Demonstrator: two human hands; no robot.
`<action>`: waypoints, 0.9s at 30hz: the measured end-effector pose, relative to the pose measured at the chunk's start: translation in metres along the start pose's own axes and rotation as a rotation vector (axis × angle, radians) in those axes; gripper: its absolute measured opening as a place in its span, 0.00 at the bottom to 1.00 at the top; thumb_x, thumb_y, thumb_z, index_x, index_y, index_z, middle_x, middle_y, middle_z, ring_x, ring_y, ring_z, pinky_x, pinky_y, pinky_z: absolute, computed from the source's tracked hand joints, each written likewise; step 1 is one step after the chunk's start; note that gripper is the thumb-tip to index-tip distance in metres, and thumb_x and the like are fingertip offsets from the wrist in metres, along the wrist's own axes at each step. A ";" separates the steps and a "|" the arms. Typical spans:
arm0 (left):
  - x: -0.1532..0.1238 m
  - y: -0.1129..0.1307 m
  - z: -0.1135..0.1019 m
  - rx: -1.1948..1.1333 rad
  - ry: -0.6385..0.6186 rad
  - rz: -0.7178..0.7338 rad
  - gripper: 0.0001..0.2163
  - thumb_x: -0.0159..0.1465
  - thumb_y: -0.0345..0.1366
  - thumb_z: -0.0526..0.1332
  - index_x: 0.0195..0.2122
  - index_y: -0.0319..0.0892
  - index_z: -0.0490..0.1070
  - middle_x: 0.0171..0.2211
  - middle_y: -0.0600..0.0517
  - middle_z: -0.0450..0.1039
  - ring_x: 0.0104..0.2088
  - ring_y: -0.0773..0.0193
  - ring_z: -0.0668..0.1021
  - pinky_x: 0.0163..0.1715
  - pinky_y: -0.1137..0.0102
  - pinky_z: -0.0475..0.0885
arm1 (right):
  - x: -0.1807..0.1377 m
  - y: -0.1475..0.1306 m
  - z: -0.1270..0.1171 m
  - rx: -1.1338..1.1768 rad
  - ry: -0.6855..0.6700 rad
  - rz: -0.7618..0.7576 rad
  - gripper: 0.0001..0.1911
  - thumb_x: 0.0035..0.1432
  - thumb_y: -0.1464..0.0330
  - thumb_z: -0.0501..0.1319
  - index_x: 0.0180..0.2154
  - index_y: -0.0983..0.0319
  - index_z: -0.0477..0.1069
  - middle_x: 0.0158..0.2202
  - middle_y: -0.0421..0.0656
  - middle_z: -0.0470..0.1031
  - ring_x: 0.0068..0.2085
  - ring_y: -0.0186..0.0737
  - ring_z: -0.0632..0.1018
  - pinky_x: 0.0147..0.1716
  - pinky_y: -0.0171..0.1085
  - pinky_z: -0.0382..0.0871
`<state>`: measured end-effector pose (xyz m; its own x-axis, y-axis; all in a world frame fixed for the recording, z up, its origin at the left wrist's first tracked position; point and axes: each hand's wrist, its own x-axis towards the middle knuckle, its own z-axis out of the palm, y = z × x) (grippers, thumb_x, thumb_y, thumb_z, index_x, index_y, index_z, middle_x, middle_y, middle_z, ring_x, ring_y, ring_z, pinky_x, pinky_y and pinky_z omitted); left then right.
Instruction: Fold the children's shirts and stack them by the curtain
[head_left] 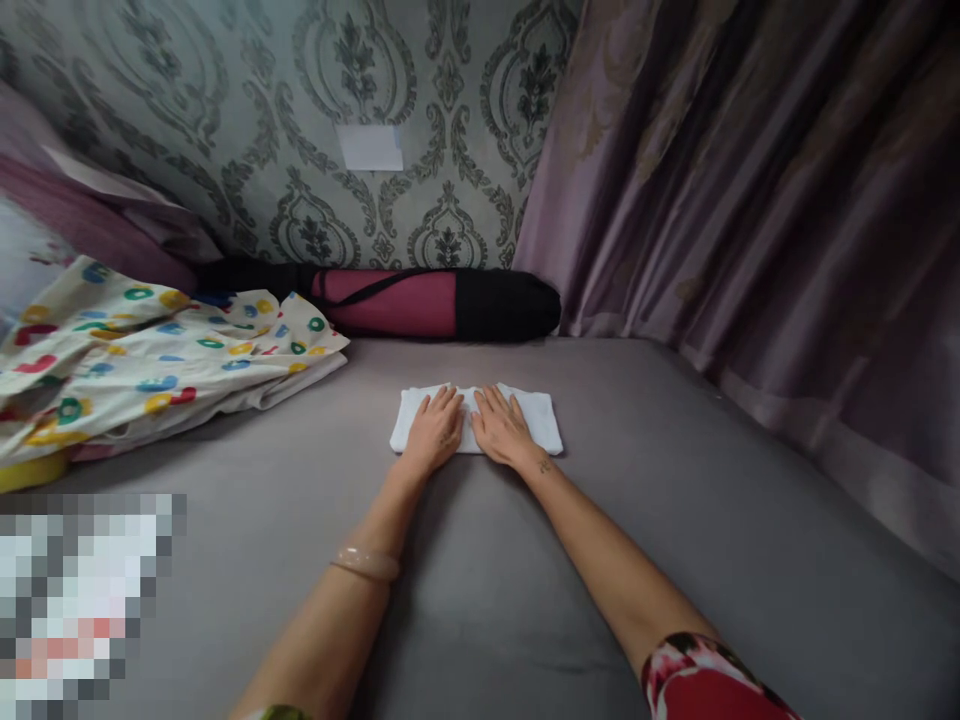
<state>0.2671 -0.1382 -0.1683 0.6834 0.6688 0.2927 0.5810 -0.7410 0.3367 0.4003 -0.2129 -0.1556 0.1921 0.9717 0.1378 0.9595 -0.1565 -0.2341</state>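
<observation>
A white folded cloth [544, 420] lies flat on the grey sheet [495, 570], its long side running left to right. Resting on its left half is my left hand [435, 428], palm down with the fingers stretched forward. My right hand [501, 425] lies flat on the right half, fingers extended and slightly spread. Both hands touch the cloth from above and hold nothing. Parts of the cloth are hidden beneath them. On my left forearm sits a pale bangle [366, 562].
A pink and black long bag [405, 303] lies along the patterned wall [450, 120]. To the left is a heap of colourful printed fabric [172, 360]. Purple curtains [637, 200] hang at the right. A pixelated patch covers the lower left corner.
</observation>
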 end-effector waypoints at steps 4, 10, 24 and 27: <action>-0.003 0.005 0.008 0.108 -0.097 -0.038 0.21 0.70 0.40 0.46 0.62 0.42 0.61 0.66 0.43 0.56 0.67 0.53 0.58 0.64 0.52 0.52 | -0.003 0.001 0.010 0.006 0.033 -0.011 0.28 0.68 0.65 0.43 0.65 0.66 0.55 0.68 0.48 0.53 0.68 0.44 0.53 0.65 0.48 0.41; -0.002 0.004 0.011 0.162 -0.114 -0.051 0.22 0.71 0.42 0.44 0.63 0.43 0.60 0.67 0.44 0.55 0.67 0.53 0.58 0.64 0.52 0.53 | -0.002 0.003 0.015 0.012 0.084 -0.016 0.28 0.67 0.64 0.44 0.65 0.66 0.56 0.67 0.48 0.56 0.67 0.45 0.55 0.65 0.48 0.42; -0.004 -0.009 0.008 0.218 -0.005 -0.174 0.23 0.70 0.43 0.44 0.62 0.40 0.62 0.64 0.41 0.60 0.65 0.50 0.61 0.64 0.51 0.52 | -0.003 0.028 0.011 -0.017 0.075 0.112 0.31 0.69 0.61 0.41 0.65 0.74 0.54 0.67 0.54 0.53 0.68 0.48 0.53 0.65 0.48 0.43; -0.004 -0.012 0.011 0.214 -0.029 -0.190 0.23 0.71 0.44 0.44 0.63 0.41 0.60 0.65 0.41 0.58 0.65 0.50 0.60 0.63 0.52 0.52 | -0.004 0.028 0.013 -0.013 0.077 0.115 0.31 0.69 0.60 0.41 0.65 0.73 0.54 0.67 0.54 0.53 0.68 0.47 0.53 0.65 0.48 0.43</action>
<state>0.2620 -0.1323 -0.1833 0.5637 0.7974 0.2152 0.7780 -0.6001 0.1858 0.4242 -0.2187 -0.1752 0.3158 0.9307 0.1846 0.9327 -0.2688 -0.2405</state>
